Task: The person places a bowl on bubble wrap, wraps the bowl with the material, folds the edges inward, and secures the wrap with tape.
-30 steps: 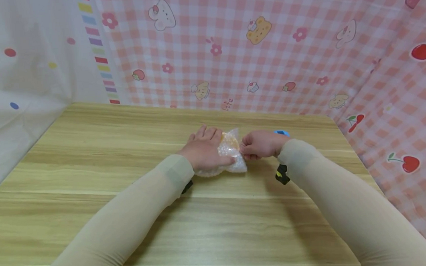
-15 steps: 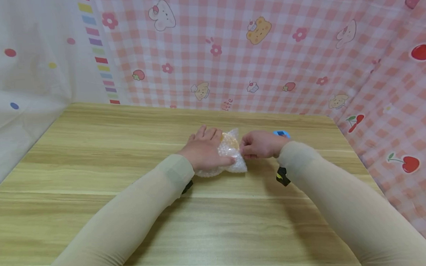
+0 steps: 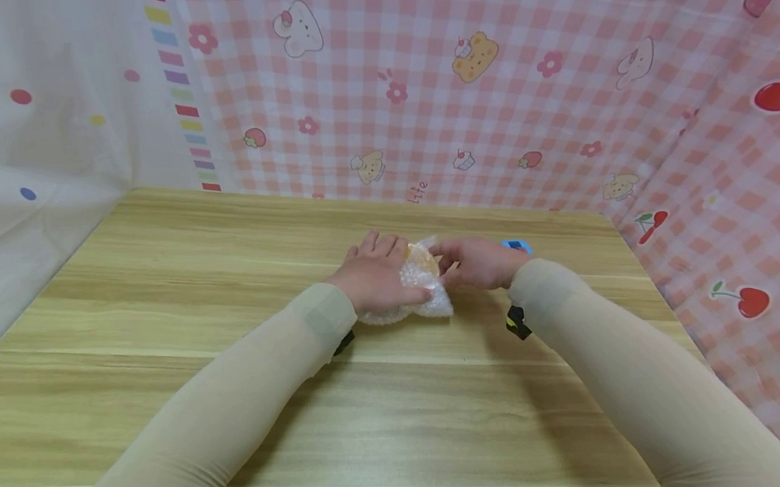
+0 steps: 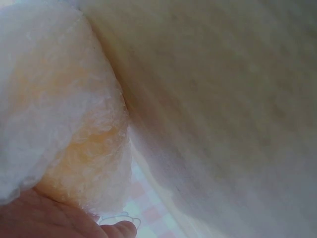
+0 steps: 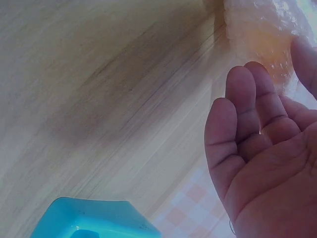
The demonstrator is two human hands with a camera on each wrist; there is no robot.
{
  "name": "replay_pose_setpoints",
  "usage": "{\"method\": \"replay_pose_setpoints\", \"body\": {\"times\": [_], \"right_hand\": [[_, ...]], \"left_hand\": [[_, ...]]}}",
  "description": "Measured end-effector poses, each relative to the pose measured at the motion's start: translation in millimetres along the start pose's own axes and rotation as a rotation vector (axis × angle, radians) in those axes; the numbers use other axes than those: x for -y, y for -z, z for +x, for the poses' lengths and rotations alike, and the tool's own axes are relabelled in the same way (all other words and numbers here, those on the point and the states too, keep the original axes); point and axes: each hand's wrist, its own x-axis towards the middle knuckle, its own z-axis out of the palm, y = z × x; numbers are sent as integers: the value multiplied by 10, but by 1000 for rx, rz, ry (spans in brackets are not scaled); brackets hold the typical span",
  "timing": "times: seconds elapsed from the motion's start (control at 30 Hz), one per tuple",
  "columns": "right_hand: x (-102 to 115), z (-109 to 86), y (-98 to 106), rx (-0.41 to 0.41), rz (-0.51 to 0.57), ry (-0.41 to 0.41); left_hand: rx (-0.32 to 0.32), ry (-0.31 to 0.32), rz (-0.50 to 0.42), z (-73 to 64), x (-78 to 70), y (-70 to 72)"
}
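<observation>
A bubble-wrapped bundle, orange showing through the clear wrap, lies on the wooden table. My left hand rests over its left part with the fingers straight and the thumb across its near side. In the left wrist view the bubble wrap fills the left, above the hand. At the bundle's right side is my right hand, its fingertips at the wrap. The right wrist view has the right hand's fingers loosely bent, the palm visible and nothing gripped; whether the thumb touches the wrap I cannot tell.
Behind the right wrist sits a blue plastic object, seen larger in the right wrist view as a blue block. The wooden table meets a pink checked cloth at the back and right. White cloth hangs at left.
The right hand's fingers have gone from a tight pinch at the bundle's right edge to a looser spread, reaching slightly left over the wrap. My left hand stays in place.
</observation>
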Motion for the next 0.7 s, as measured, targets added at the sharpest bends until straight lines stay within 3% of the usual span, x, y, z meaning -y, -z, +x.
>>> {"method": "replay_pose_setpoints", "body": {"times": [0.7], "right_hand": [[84, 19, 7, 44, -170, 0]], "left_hand": [[7, -1, -1, -28, -9, 6]]}}
